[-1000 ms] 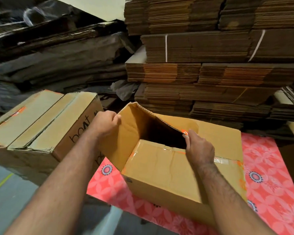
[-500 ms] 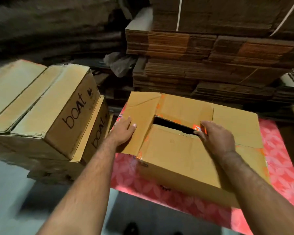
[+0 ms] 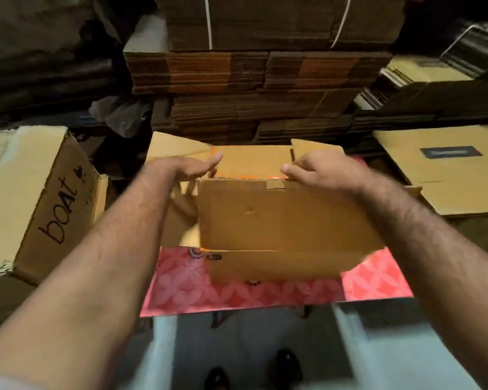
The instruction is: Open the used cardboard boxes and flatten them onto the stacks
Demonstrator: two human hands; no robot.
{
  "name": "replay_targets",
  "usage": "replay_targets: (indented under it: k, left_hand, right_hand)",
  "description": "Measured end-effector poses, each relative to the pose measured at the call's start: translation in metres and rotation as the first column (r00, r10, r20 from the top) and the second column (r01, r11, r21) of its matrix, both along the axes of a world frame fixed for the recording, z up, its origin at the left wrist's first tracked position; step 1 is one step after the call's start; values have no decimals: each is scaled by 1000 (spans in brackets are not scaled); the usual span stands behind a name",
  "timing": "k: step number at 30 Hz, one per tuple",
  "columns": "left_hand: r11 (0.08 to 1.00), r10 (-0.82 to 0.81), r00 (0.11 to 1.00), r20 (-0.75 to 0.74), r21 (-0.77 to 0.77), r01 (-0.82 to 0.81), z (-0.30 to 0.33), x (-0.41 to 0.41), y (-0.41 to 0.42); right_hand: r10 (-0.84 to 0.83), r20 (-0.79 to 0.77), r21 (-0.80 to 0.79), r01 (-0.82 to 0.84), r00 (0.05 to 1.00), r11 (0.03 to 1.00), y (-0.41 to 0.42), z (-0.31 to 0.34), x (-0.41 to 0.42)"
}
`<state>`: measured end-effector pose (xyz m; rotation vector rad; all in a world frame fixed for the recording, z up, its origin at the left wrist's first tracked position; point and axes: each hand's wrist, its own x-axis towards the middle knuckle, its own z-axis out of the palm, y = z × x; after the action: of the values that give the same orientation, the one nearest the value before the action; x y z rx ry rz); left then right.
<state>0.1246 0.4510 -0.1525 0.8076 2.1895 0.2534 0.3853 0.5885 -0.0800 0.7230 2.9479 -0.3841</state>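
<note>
**Box half-open on the pink mat: finish the flaps, then press it flat**

You have the cardboard box [image 3: 279, 220] in the middle of the frame, resting on the pink flowered mat [image 3: 237, 294]. Your left hand [image 3: 181, 171] lies at its upper left corner, fingers stretched out fairly straight across the flap edge, pressing rather than clasping. Your right hand [image 3: 321, 171] is at the upper right corner with its fingers curled over the rim of the near panel, gripping the card there. Motion blur softens both, so the exact finger contact is hard to read.

Two end flaps stand up at the far corners and orange tape remnants [image 3: 251, 175] show along the seam between your hands, so by my reading you are in the opening step, with flattening not yet done.

The next move probably calls for spreading the top flaps fully, then pushing opposite corners so the walls fold onto each other. Watch for leftover tape holding a seam; it could tear the card rather than release.

For placing, a flattened sheet [image 3: 440, 170] lies at the right of the frame and tall bundled stacks [image 3: 265, 80] fill the top centre. An unopened box marked "boat" [image 3: 40, 198] waits at the left.
</note>
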Motion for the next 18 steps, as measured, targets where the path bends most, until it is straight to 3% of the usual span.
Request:
replay_targets:
  k: [3,4,7,13,15,18]
  left_hand:
    - [989,-71,994,-82,-134,60,5,10,2]
    - [984,-105,982,-155,-159,80,-2,10,3]
    - [979,-170,930,-325,-166,121,-26,22,6]
    - [991,-59,911,-409,-133,4,-59,58,-1]
    - [998,21,897,-442,-47,-47,-71,70,-7]
    - [998,66,806,-588,45,-49,-85,91,-11]
  right_hand:
    - [42,199,-380,37,979,924,-22,10,38]
    - [92,282,-428,40,955,903,-31,0,48]
    - [131,415,-270,-16,900,963,-49,-52,56]
    - [76,327,59,-100,942,993,-76,-129,50]
    - [71,280,37,-85,957,996,-74,-139,50]
    - [-7,196,-149,37,981,988,-63,-135,47]
